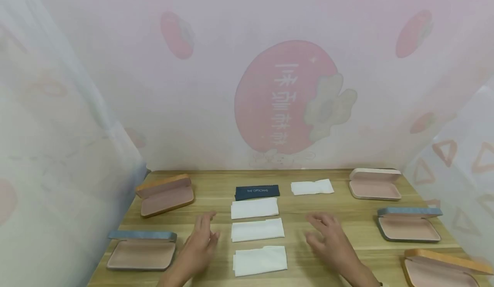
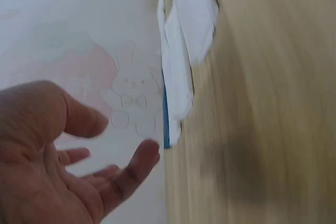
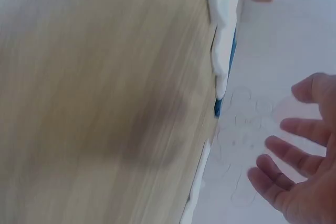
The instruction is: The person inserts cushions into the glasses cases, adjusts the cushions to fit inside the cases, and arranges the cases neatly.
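My left hand (image 1: 200,242) hangs over the table left of a column of folded cloths, fingers relaxed and holding nothing. To the right of that column, my right hand (image 1: 329,240) is also empty with fingers spread loosely. Between the hands lie a folded white cloth (image 1: 260,261) nearest me, a second white cloth (image 1: 257,230) behind it and a third white cloth (image 1: 254,208) farther back. At the column's far end is a dark blue folded cloth (image 1: 257,191) lettered "THE OPTICIANS". Another white cloth (image 1: 311,187) lies apart, behind my right hand.
Glasses cases stand with lids raised along both sides. On the left are an orange case (image 1: 167,201) and a blue case (image 1: 142,255). A cream case (image 1: 375,189), a blue case (image 1: 409,228) and an orange case (image 1: 438,275) line the right. Printed curtains (image 1: 216,107) enclose the table.
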{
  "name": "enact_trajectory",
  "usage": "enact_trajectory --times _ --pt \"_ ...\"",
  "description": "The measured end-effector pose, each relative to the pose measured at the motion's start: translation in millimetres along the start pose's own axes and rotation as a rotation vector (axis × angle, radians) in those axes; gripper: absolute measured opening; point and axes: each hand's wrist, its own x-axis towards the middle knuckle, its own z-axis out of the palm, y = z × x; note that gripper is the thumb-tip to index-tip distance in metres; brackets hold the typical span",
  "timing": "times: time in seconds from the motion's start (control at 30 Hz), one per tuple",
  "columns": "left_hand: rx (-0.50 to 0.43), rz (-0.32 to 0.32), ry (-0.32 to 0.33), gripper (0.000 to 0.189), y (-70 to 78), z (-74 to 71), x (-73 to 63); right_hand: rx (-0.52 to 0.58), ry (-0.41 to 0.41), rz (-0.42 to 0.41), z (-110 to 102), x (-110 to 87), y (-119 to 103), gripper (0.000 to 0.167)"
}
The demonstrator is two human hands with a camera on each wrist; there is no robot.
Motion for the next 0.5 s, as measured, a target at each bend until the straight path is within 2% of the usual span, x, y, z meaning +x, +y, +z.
enact_trajectory --times 0.1,0.23,0.5 --pt "0.001 -0.026 0.021 0.037 5.1 2.9 -4.7 0.033 -0.057 0.097 0.1 -3.3 -12.4 0.039" --pt "0.027 -0.027 0.037 0.027 11.2 6.5 -8.0 0.048 -0.102 0.160 2.3 -5.6 -22.6 0.035" --pt "0.005 -0.109 -0.049 0.024 16.5 15.3 -10.3 0.098 -0.129 0.207 10.6 -8.2 -29.8 0.026"
